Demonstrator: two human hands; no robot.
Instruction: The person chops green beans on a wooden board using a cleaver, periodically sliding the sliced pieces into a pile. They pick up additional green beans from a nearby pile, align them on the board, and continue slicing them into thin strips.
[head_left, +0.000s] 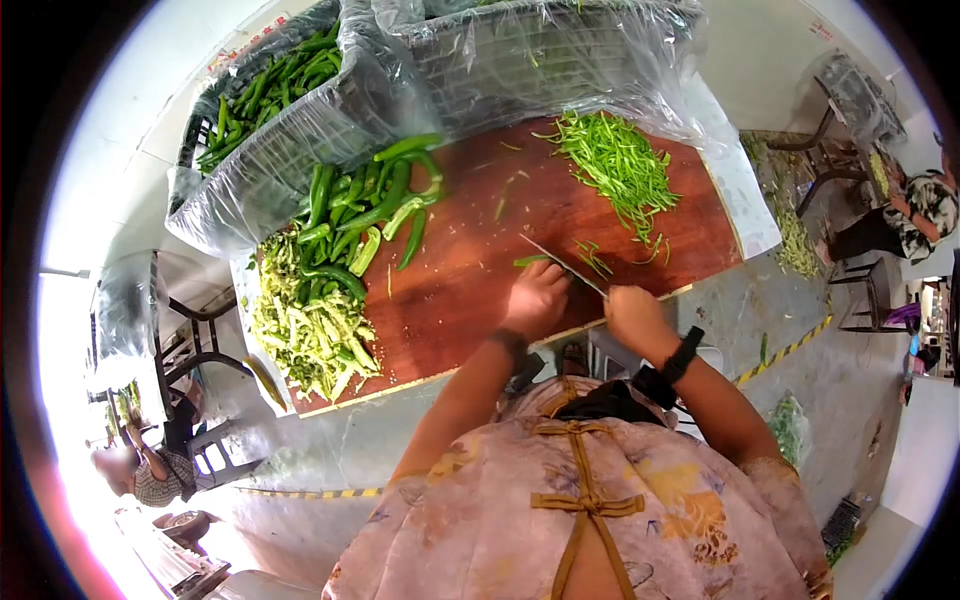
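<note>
My right hand (pixel 637 319) is closed round the handle of a knife (pixel 563 262), whose thin blade points up and left over the red-brown board (pixel 470 300). Just left of the blade, my left hand (pixel 537 300) presses down with curled fingers on a piece of green pepper (pixel 528 261); its tip pokes out past the fingers. A few cut green strips (pixel 594 260) lie right of the blade. Farther back on the right is a pile of shredded green pepper (pixel 618 165). Whole and split green peppers (pixel 375 200) are heaped at the left.
Pale pepper cores and scraps (pixel 310 325) lie at the board's left edge. Behind stand a plastic-lined crate of peppers (pixel 262 105) and another lined crate (pixel 540 75). Other people sit at the far left (pixel 160 475) and far right (pixel 920 215).
</note>
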